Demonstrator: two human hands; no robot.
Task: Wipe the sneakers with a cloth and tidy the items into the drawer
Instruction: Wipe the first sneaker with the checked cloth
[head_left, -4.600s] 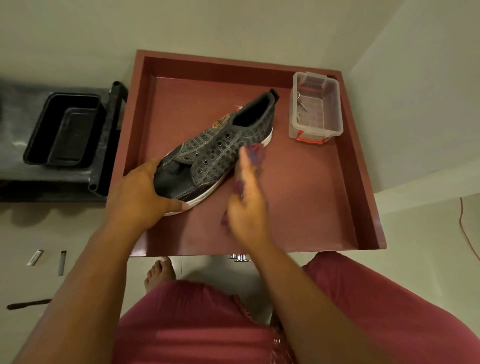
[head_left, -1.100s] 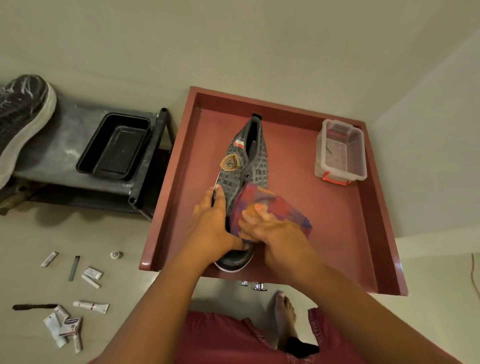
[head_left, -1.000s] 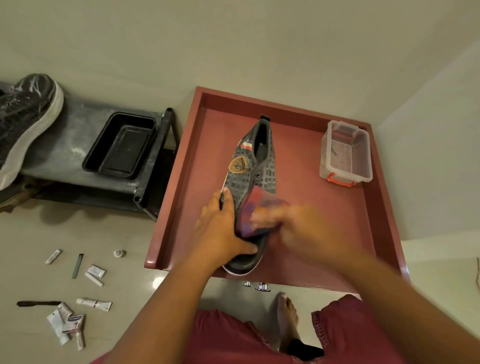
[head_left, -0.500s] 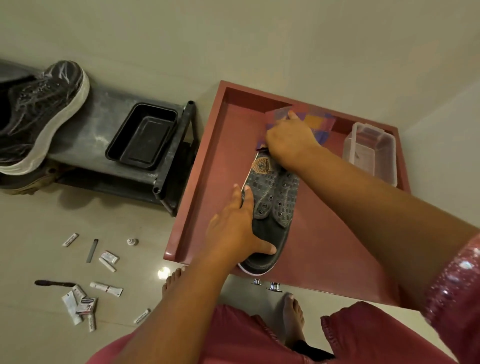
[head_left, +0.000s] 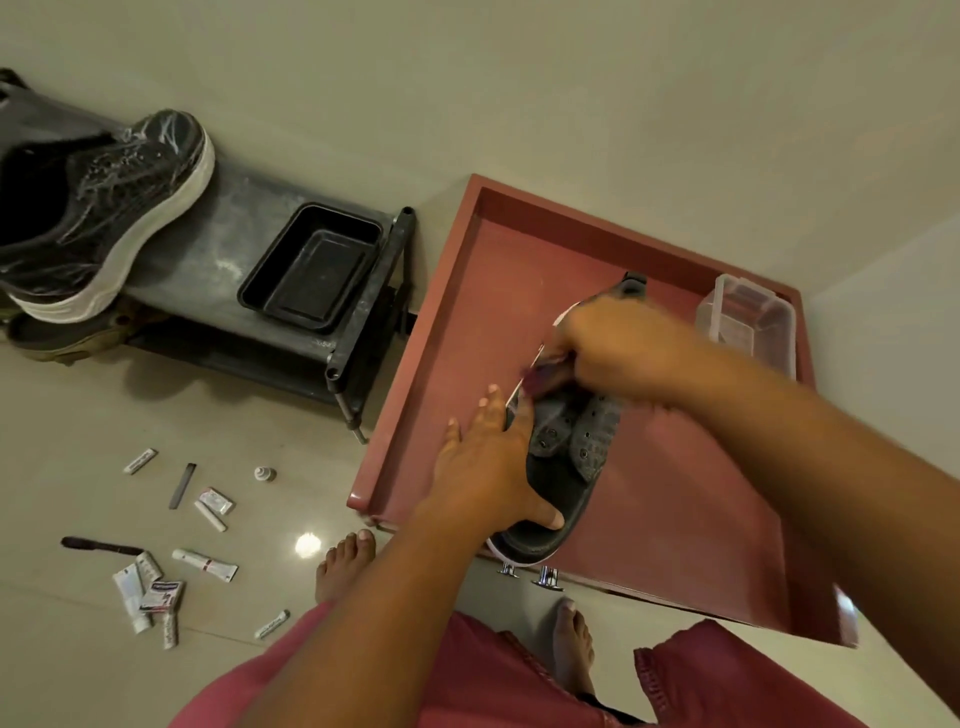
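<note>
A dark grey patterned sneaker (head_left: 574, 447) with a white sole lies lengthwise in the open red drawer (head_left: 467, 322), toe towards me. My left hand (head_left: 485, 467) holds its toe, thumb over the black toe cap and fingers along its left side. My right hand (head_left: 613, 348), blurred by motion, grips a purple-red cloth (head_left: 545, 371) against the sneaker's left side near the middle. Only a small fold of cloth shows under the hand. A second dark sneaker (head_left: 98, 208) wrapped in clear film sits on the grey rack at the far left.
A clear plastic box (head_left: 748, 322) stands in the drawer's far right corner. A black tray (head_left: 311, 267) rests on the low grey rack (head_left: 208, 260). Small tubes and sachets (head_left: 156, 587) and a dark tool (head_left: 98, 545) lie scattered on the tiled floor. My bare feet are below the drawer front.
My right hand has drawn the cloth back from the heel end to the sneaker's middle left side. My left hand stays on the toe. The view has shifted left and down.
</note>
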